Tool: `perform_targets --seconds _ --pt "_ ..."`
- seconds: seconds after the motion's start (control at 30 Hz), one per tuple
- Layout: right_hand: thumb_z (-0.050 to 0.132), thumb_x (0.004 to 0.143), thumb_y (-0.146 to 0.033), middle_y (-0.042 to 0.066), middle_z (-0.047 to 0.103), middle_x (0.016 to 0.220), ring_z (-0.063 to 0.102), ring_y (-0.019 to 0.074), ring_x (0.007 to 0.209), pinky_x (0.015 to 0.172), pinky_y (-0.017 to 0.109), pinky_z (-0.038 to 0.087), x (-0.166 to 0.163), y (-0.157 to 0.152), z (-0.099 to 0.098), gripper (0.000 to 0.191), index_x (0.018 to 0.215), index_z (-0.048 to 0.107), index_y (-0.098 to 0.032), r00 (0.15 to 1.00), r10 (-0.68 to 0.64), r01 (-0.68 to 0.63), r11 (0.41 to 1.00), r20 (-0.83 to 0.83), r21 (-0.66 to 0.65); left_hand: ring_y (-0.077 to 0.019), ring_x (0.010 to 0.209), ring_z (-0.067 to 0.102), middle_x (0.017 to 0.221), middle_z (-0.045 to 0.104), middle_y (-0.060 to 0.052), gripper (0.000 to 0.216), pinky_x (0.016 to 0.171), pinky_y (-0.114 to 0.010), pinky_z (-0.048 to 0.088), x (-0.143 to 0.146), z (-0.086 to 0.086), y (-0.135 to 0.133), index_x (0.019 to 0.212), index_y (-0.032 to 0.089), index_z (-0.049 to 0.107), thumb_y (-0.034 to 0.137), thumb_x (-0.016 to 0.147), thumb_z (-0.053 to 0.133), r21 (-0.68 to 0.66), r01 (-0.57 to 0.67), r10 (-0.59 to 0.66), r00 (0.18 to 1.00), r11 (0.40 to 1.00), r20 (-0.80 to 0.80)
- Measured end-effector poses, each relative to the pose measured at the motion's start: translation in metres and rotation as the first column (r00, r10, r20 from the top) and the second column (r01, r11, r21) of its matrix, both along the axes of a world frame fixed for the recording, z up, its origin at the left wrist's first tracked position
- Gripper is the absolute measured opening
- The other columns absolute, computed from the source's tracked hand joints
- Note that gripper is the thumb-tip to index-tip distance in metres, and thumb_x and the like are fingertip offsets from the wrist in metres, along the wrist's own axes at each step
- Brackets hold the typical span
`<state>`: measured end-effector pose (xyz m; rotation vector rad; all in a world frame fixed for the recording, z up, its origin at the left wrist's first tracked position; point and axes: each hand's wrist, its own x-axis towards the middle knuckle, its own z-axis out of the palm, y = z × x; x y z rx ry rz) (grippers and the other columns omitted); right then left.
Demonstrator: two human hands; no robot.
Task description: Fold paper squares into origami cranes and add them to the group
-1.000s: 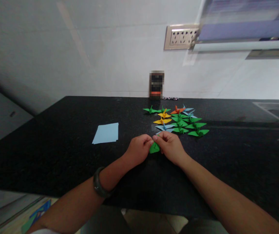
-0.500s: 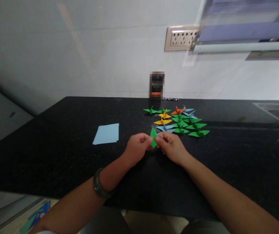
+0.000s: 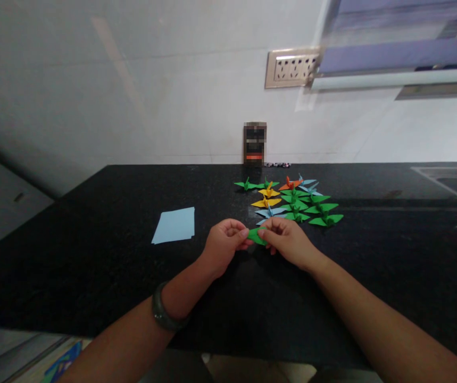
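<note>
A small folded green paper piece is pinched between my two hands just above the black countertop. My left hand grips its left end with closed fingers; a dark band sits on that wrist. From the right, my right hand pinches the other end. Just beyond my hands lies a cluster of finished paper cranes in green, yellow, light blue and orange, several in all.
A small stack of light blue paper sheets lies left of my hands. A dark blurred box stands against the tiled wall at the counter's back. A wall socket plate hangs above. A sink edge shows at far right.
The green piece was low between my hands, then stood upright, and now lies turned sideways between my fingertips. Both hands stayed in place, shifting slightly.
</note>
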<state>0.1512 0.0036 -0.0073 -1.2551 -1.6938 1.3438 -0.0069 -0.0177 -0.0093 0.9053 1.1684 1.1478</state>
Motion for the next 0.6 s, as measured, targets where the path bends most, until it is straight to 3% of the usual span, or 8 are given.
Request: perform_targets --seconds 0.1,0.2,0.33,0.4,0.6 --pt "0.054 0.074 -0.035 -0.003 0.052 0.057 0.047 0.0095 0.049 0.047 0.023 0.040 0.000 0.001 -0.003 0.018 0.072 0.057 -0.017 0.998 -0.060 0.058 0.985 0.011 0.161 -0.0100 0.052 0.059 0.059 0.062 0.001 0.032 0.050 -0.020 0.044 0.002 0.000 -0.003 0.085 0.013 0.059 0.026 0.059 0.072 -0.024 0.136 -0.137 0.990 0.990 -0.041" --pt "0.058 0.072 -0.030 0.001 0.059 0.066 0.054 0.0123 0.062 0.058 0.025 0.043 -0.003 -0.001 -0.005 0.013 0.073 0.062 -0.017 0.999 -0.025 0.031 0.964 -0.026 0.263 -0.0093 0.051 0.058 0.062 0.063 -0.001 0.028 0.049 -0.020 0.043 0.002 0.001 -0.005 0.080 0.011 0.062 0.029 0.061 0.071 -0.036 0.239 -0.242 0.964 0.970 -0.109" --pt "0.064 0.067 -0.035 -0.002 0.058 0.063 0.050 0.0091 0.048 0.047 0.024 0.042 -0.008 -0.005 -0.002 0.030 0.091 0.059 -0.017 0.964 -0.047 0.053 0.998 -0.260 0.016 -0.0106 0.053 0.059 0.062 0.064 -0.002 0.024 0.050 -0.021 0.043 0.002 0.005 -0.006 0.072 0.012 0.060 0.032 0.063 0.070 -0.022 0.160 -0.161 0.981 0.987 -0.105" --pt "0.066 0.065 -0.034 -0.002 0.059 0.062 0.052 0.0088 0.048 0.046 0.023 0.043 -0.010 -0.006 0.000 0.031 0.088 0.058 -0.016 0.938 -0.047 0.027 0.998 -0.343 -0.063 -0.0115 0.058 0.061 0.064 0.065 -0.002 0.025 0.054 -0.021 0.044 0.003 0.005 -0.006 0.074 0.012 0.059 0.032 0.064 0.069 -0.021 0.111 -0.113 0.991 0.994 -0.070" --pt "0.062 0.069 -0.028 -0.001 0.059 0.062 0.048 0.0060 0.046 0.045 0.020 0.043 -0.009 -0.006 -0.002 0.019 0.080 0.065 -0.014 0.970 -0.040 0.045 0.999 -0.239 0.017 -0.0094 0.058 0.058 0.063 0.064 -0.001 0.024 0.057 -0.021 0.044 0.002 0.001 -0.005 0.075 0.011 0.061 0.030 0.064 0.069 0.052 0.074 -0.071 0.996 0.996 -0.058"
